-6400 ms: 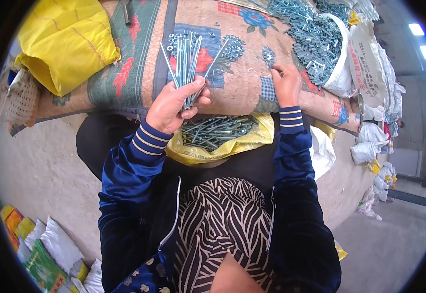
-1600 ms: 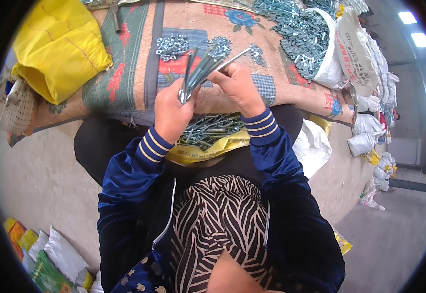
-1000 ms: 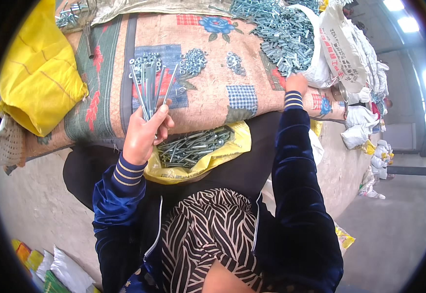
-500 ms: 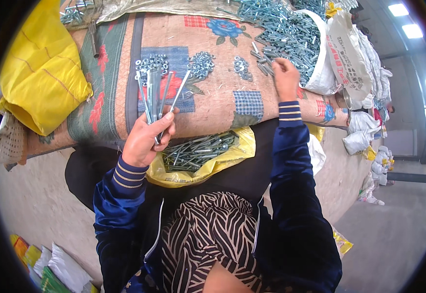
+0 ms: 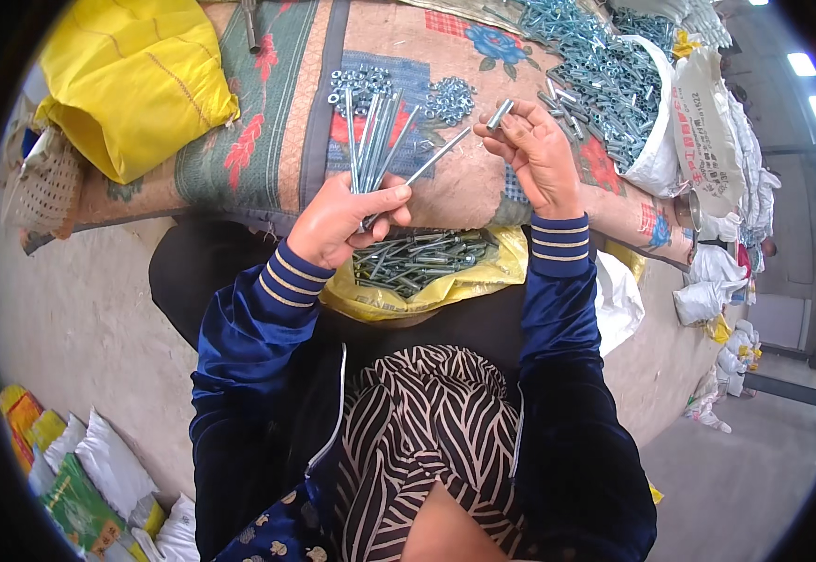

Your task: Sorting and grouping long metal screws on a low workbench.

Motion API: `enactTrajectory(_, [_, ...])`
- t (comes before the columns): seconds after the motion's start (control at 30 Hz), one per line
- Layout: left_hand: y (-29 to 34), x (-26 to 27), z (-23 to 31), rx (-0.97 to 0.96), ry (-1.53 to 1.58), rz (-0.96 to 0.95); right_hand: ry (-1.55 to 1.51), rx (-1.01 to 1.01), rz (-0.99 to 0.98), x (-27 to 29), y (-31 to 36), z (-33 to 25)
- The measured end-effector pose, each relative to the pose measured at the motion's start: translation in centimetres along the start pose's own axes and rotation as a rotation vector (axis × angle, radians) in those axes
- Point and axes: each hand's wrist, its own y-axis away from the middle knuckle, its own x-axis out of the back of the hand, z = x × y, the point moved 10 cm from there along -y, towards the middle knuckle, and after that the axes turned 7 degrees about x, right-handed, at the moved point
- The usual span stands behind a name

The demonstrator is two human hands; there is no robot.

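Gripping a fan of long bolts (image 5: pixel 370 140) in my left hand (image 5: pixel 338 220), fingers clamped, I pinch one short sleeve (image 5: pixel 499 114) in my right hand (image 5: pixel 534 155). Next, I judge, comes aligning it with the slanted bolt's tip.

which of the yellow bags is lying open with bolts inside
The yellow bag in the person's lap, just below the left hand, lies open with bolts inside. The big yellow bag at upper left is closed.
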Motion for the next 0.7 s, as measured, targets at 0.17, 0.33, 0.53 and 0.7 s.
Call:
enactTrajectory(0.17, [0.6,-0.3,0.2,-0.006,-0.006,-0.013,-0.036,-0.001,0.001,-1.9,0.8,0.1])
enactTrajectory(0.33, [0.6,-0.1,0.3,-0.035,-0.031,0.017,-0.025,-0.109,-0.073,-4.1,2.4,2.2])
enactTrajectory(0.53, [0.4,0.5,0.6,-0.115,0.050,0.082,0.345,-0.057,-0.240,-9.7,4.5,3.4])
enactTrajectory(0.7, [0.8,1.1,0.7,-0.114,0.038,0.069,0.646,0.162,0.027,-1.5,0.2,-1.4])
